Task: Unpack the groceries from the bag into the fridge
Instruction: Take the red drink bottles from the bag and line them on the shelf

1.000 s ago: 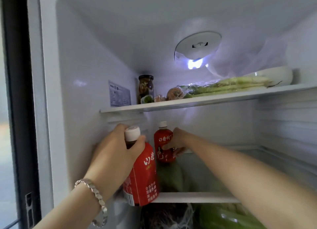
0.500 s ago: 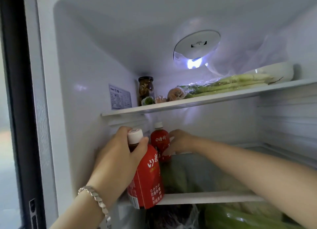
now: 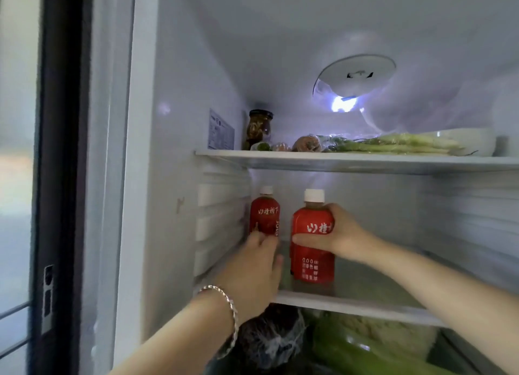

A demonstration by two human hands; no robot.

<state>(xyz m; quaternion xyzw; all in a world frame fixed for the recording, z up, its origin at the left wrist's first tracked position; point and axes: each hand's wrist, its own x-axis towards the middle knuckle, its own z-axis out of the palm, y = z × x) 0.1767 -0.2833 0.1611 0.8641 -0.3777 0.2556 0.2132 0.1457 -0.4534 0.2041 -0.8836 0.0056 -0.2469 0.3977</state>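
Observation:
Two red bottles with white caps stand on the fridge's middle shelf [image 3: 351,304]. The left bottle [image 3: 264,215] is at the back, near the left wall. My left hand [image 3: 257,270] reaches to its base with the fingertips against its lower part; the back of the hand hides the grip, and the thumb sticks out free. The right bottle [image 3: 312,268] stands nearer the shelf's front edge. My right hand [image 3: 334,234] is wrapped around its middle from the right.
The top shelf [image 3: 337,161] holds a dark jar [image 3: 259,127], wrapped green stalks [image 3: 393,145] and a white bowl [image 3: 471,141]. Below the middle shelf lie bagged vegetables [image 3: 351,352] and a dark wrapped item [image 3: 269,338]. The fridge's left wall [image 3: 179,178] is close to the left bottle.
The view has shifted. My left hand has left a bottle's neck and is now at the rear bottle's base. My right hand now grips the nearer bottle standing on the shelf.

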